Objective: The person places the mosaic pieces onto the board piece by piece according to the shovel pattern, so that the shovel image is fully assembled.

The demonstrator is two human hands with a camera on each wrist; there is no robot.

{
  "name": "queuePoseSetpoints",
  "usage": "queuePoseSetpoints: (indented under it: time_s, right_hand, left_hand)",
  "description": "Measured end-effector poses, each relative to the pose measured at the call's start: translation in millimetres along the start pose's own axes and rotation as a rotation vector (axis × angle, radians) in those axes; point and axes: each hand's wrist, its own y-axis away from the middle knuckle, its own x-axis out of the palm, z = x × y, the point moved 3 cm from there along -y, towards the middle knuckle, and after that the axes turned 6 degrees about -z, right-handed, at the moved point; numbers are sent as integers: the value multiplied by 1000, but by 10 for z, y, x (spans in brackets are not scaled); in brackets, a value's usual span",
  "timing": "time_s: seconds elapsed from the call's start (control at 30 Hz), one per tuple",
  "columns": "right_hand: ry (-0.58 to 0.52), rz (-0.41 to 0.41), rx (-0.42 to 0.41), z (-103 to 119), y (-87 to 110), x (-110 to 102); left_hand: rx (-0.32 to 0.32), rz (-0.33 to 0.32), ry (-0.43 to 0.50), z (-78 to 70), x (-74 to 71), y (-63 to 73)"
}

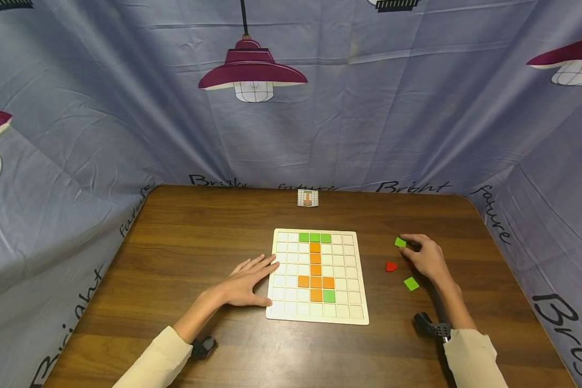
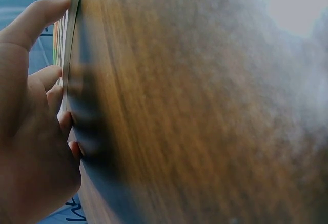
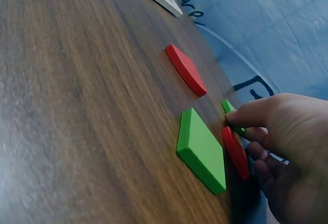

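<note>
A cream grid board [image 1: 341, 310] lies on the table, with green tiles [image 1: 315, 237] across its top row. Below them, orange tiles [image 1: 315, 258] form a column with a crossbar, and one more green tile [image 1: 328, 296] sits low on the grid. My left hand [image 1: 247, 281] rests at the board's left edge, fingers spread and thumb touching the rim. At the right, my right hand [image 1: 425, 257] pinches a green square tile [image 1: 400, 242] between thumb and finger. Near it lie a red piece [image 1: 391, 266] and another green tile [image 1: 411, 283]. A second red piece [image 3: 236, 153] shows beside my fingers in the right wrist view.
A small printed card [image 1: 307, 198] with a grid pattern stands or lies at the table's back edge; I cannot tell which. Curtains [image 1: 349, 134] with printed lamps and lettering surround the brown wooden table [image 1: 199, 226] at the back and sides.
</note>
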Motion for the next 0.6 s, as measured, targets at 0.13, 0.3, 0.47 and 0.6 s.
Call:
queuePoseSetpoints:
  time_s: [0.13,0.3,0.47,0.6]
  right_hand:
    - [12,-50,-2,32,32,-12]
    - [-3,-102,-45,160,113,29]
    - [-42,-101,-91,368,217,134]
    - [-78,-92,-145,582,305,252]
  left_hand:
    - [1,1,-2,3,1,-2]
    - [0,1,-1,1,2,-3]
    - [-3,1,4,2,2,-3]
    - [0,-1,7,8,5,-3]
